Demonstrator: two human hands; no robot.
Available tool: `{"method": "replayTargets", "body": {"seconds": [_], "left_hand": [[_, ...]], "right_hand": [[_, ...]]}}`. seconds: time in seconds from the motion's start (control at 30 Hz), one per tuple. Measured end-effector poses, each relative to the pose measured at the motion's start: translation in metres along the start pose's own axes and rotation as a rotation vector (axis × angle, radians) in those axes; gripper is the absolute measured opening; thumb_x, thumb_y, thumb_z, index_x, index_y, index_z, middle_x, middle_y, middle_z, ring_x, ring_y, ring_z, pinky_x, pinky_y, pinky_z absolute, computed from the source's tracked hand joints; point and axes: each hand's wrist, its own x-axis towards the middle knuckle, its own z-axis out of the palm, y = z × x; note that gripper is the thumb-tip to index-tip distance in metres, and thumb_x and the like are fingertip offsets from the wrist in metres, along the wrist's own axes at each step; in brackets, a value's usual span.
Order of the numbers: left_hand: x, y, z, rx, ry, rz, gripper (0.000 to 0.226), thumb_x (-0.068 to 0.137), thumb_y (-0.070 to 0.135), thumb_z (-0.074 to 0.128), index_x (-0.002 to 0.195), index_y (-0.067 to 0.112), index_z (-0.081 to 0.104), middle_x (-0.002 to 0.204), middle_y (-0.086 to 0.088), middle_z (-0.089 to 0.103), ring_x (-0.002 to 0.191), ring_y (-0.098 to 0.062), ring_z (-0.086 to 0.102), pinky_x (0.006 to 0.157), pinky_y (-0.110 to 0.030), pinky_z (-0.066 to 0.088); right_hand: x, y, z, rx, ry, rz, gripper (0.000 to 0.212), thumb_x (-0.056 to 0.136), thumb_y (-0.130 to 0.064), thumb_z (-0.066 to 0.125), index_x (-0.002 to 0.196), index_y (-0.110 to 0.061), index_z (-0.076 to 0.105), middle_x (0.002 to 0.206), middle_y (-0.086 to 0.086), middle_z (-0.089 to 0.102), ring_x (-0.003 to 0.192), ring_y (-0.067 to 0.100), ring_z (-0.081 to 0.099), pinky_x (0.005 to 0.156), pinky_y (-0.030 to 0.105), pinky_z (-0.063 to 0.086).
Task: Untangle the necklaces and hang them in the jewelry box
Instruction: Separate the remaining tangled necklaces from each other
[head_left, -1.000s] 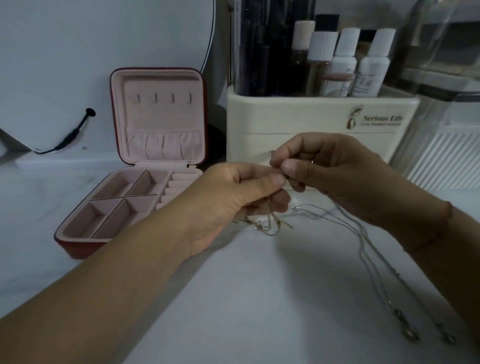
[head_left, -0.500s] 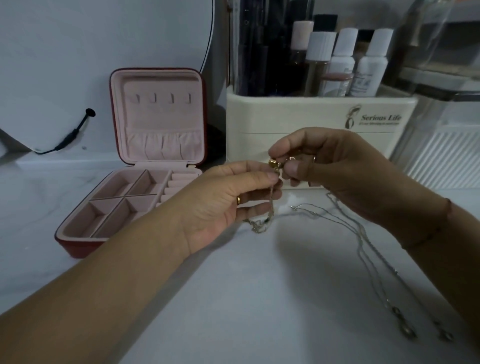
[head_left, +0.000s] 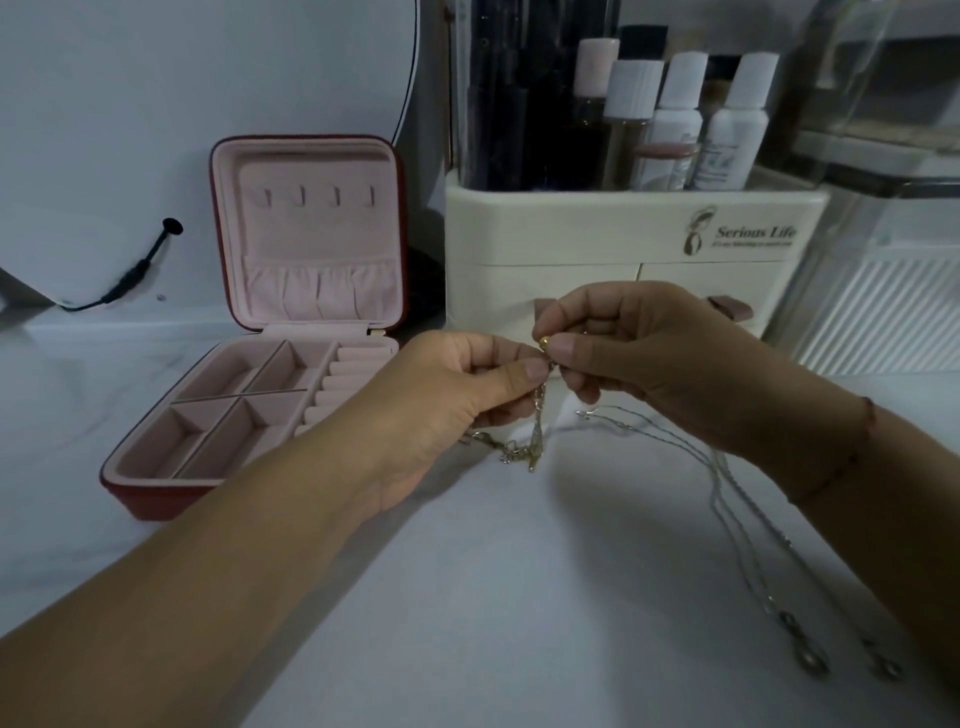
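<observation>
Both hands meet above the table (head_left: 519, 597), each closed in a fine pinch. The right hand (head_left: 639, 358) holds a small gold bead (head_left: 544, 341) between thumb and forefinger, and the left hand (head_left: 467, 395) pinches the gold chain (head_left: 537, 431) just below it. From that pinch the chain hangs in a bunched strand to the table, and a tail of it runs left under the left hand. Whether a knot sits inside the bunch is too small to tell. The silver chains (head_left: 727, 493) lie on the table to the right. They pass under the right wrist and run down to their pendants (head_left: 810, 662) at the near right corner. The box (head_left: 156, 499) stands open, well apart on the left, and the hooks (head_left: 318, 196) in its upright lid are bare, so nothing is hung yet. The main risk, I judge, is pulling the two pinches apart. That would draw any tangle tighter, and could kink or snap so thin a chain. The loose end of the silver chains lies near the hanging gold strand, so a swing of the gold could catch it and tie the two together. The right forearm hovers over the silver chains and could drag them along if it lifts carelessly. The light is dim, which makes small loops easy to misread.
</observation>
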Motion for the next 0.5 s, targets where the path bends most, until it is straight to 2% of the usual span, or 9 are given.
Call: {"method": "replayTargets", "body": {"seconds": [0.1, 0.3, 0.5], "left_hand": [[-0.0001, 0.0001, 0.0007, -0.003, -0.016, 0.009, 0.006, 0.083, 0.009, 0.064, 0.086, 0.007, 0.069, 0.063, 0.003, 0.064, 0.059, -0.003, 0.059, 0.063, -0.015, 0.052], [-0.0012, 0.0009, 0.0013, 0.103, -0.008, 0.026, 0.007, 0.083, 0.005, 0.063, 0.082, 0.011, 0.068, 0.069, 0.002, 0.063, 0.064, -0.006, 0.059, 0.065, -0.015, 0.050], [0.0026, 0.0006, 0.0019, 0.007, -0.054, -0.022, 0.011, 0.072, 0.020, 0.067, 0.073, 0.009, 0.066, 0.066, -0.003, 0.058, 0.064, -0.014, 0.053, 0.070, -0.030, 0.044]], "right_hand": [[0.0011, 0.0020, 0.0015, -0.004, 0.024, -0.017, 0.008, 0.086, -0.002, 0.060, 0.092, -0.005, 0.065, 0.062, 0.002, 0.061, 0.060, 0.013, 0.056, 0.059, 0.022, 0.048], [0.0017, 0.0022, 0.0036, -0.039, 0.046, -0.073, 0.007, 0.085, -0.002, 0.063, 0.089, -0.006, 0.066, 0.060, 0.003, 0.063, 0.059, 0.014, 0.058, 0.058, 0.022, 0.048], [0.0020, 0.0006, 0.0041, -0.065, 0.053, -0.102, 0.007, 0.085, -0.001, 0.063, 0.091, -0.002, 0.065, 0.061, 0.007, 0.062, 0.056, 0.017, 0.055, 0.056, 0.023, 0.047]]}}
